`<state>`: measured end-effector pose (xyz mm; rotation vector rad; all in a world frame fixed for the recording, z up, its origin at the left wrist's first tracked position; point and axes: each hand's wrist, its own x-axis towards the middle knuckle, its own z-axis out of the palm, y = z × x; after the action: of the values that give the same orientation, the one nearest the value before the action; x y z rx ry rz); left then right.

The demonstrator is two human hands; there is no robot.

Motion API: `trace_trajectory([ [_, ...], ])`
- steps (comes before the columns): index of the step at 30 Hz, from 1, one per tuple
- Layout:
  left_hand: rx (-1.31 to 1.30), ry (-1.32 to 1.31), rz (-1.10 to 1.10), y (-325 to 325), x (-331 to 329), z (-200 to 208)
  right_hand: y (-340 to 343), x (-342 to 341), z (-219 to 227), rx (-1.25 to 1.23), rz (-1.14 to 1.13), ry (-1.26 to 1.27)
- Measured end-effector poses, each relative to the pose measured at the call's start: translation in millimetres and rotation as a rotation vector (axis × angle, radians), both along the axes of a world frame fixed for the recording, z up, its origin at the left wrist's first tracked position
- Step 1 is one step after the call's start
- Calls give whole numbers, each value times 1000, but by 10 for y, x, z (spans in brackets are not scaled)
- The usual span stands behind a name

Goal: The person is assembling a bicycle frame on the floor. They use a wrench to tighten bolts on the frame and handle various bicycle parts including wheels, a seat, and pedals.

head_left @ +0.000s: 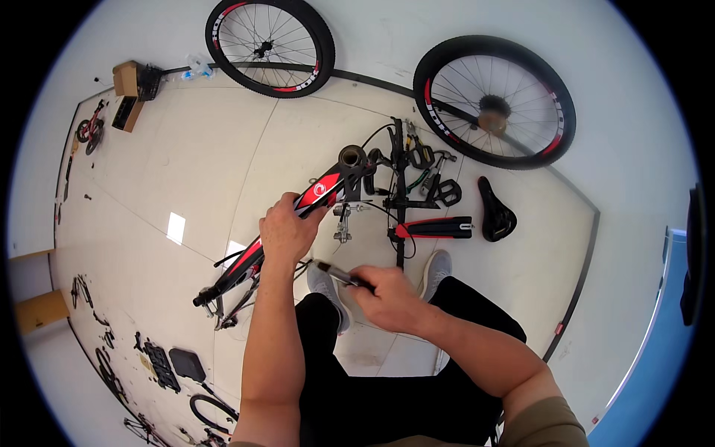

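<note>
Frame: a red, white and black bike frame (319, 190) lies on a slant in front of the person, its open ring-shaped end up and to the right, its far end low and to the left; I cannot tell which parts of it meet the floor (223, 149).
Left hand: the left hand (287, 231) is wrapped over a main tube about midway along, fingers curled round it, with no visible gap.
Right hand: the right hand (391, 298) is closed round the dark handle of a tool (333, 272), probably pliers; its metal head points left, toward the frame.
Cable: a thin cable (301, 268) ends near the tool's head; from my view I cannot tell whether they touch.
Frame's feel: I judge it stiff and fairly light for its length, awkward rather than heavy, with glossy paint that could slip or scratch.
Where to hold: the thick bare tube near the middle looks best to me; thin cables would bend under a grip.
Right of frame: a black bar (401, 175), a red and black fork (436, 228), a pedal (449, 192) and a saddle (497, 212).
Wall: two wheels (263, 50) (493, 104) stand beyond.
</note>
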<state>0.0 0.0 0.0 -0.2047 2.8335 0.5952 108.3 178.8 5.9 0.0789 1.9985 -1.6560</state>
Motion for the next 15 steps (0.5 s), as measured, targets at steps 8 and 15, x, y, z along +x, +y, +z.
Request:
trace_trajectory([
  [8, 52, -206, -49, 149, -22, 247, 697, -626, 394, -725, -654, -578],
  [15, 206, -191, -153, 221, -14, 203, 579, -646, 219, -809, -800, -805],
])
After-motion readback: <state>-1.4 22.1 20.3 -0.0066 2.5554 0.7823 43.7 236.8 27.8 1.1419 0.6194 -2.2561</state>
